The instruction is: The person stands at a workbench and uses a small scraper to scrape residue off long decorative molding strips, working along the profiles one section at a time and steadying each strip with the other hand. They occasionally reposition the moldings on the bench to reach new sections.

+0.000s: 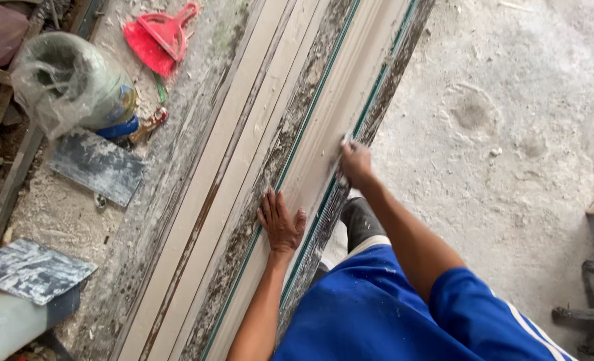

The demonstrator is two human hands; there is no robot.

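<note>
The left hand point(281, 224) lies flat and open, fingers spread, palm down on the long cream moulding point(310, 160) that runs slantwise along the worktop point(177, 167) from its near end to its far end. It holds nothing; it only presses on the strip, at the edge where the cream face meets a crusted, dark-speckled band. The right hand point(356, 162) is further up the same moulding, on its right edge, closed around a small pale thing point(343, 144) that shows just past the fingertips; what it is cannot be told, as it is mostly hidden by the hand. That hand touches the moulding where a thin green line point(324, 87) runs beside the cream face. The moulding lies near the worktop's right edge, with more cream strips point(243, 134) lying alongside it toward the left edge. Both forearms are bare, and the person wears a blue shirt point(377, 314) with a white stripe. Off the worktop's left edge stand a bucket wrapped in clear plastic point(70, 80), a red dustpan point(160, 37) at the far left, and two grey, plaster-smeared boards point(96, 164) point(30, 267). To the right of the worktop is a dusty concrete floor point(511, 134), with a dark boot point(362, 220) set on it close to the worktop's edge.
</note>
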